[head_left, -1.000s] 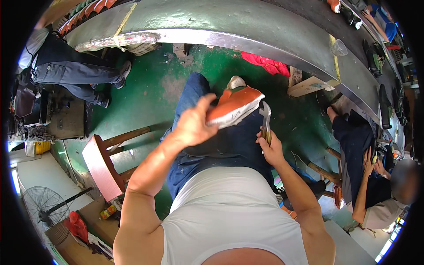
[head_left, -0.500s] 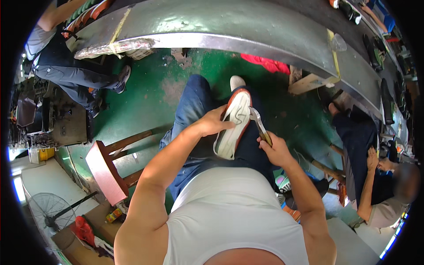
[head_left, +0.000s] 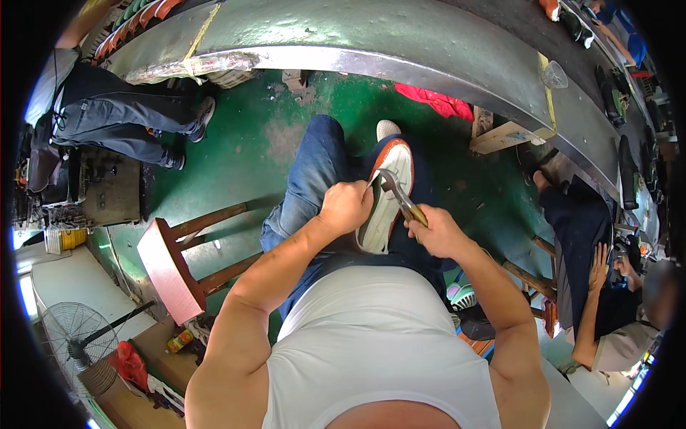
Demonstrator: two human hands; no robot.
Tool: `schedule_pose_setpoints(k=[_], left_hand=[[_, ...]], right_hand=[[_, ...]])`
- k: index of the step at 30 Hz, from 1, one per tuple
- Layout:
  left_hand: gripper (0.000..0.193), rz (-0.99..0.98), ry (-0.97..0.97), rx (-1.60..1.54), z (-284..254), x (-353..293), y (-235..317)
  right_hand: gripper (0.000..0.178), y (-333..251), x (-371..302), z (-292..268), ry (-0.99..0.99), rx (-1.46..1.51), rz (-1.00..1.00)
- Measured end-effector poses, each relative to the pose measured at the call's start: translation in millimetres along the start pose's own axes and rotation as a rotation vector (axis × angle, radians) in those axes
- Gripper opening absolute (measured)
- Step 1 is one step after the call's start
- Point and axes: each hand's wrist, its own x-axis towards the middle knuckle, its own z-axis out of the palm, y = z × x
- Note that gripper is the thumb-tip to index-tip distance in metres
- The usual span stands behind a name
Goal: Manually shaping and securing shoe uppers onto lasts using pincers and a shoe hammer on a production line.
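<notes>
Your left hand (head_left: 346, 207) is closed around the side of the shoe (head_left: 387, 200), which lies sole-up across your lap on the blue jeans (head_left: 311, 179). White sole, orange rim at the toe end, toe pointing away from you. Your right hand (head_left: 434, 230) is wrapped shut on the yellowish handle of the pincers (head_left: 397, 194); the metal head rests on the sole near its middle-left edge, just beside your left knuckles.

Step in hand looks like working the sole edge with the tool. To do it well:

- Keep the left grip firm and low on the shoe so it can't roll on your thigh. The shoe has no support other than your leg.
- Tool head sits very close to the left fingers. Keep them back from the bite point; a slip would go straight into them.
- Lever in short pulls toward you, wrist steady, rather than one long yank.
- Can't tell if the tool's head is pinching material or only touching the sole; check the bite before pulling.
- Turn the shoe with the left hand to reach the next bit of edge instead of twisting the right wrist.

Around you: a red-topped wooden stool (head_left: 171, 268) at your left on the green floor (head_left: 250, 129), a long grey conveyor (head_left: 371, 36) ahead with other shoes on it, a person seated at your right (head_left: 607, 314), another standing far left (head_left: 107, 114).
</notes>
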Motion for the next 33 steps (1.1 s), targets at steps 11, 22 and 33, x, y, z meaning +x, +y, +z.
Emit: schedule_pose_setpoints(k=[11,22,33], left_hand=[[0.043,0.053,0.027,0.106,-2,0,29],[0.055,-0.539,-0.240,-1.553,38,13,-24],[0.055,-0.666,-0.253,-1.394,37,28,-6]], right_hand=[[0.027,-69,17,-86,-0.463,-0.193,0.377],[0.027,-1,25,6,0.021,-0.284,0.019],[0.021,37,16,32,-0.051,0.737,0.301]])
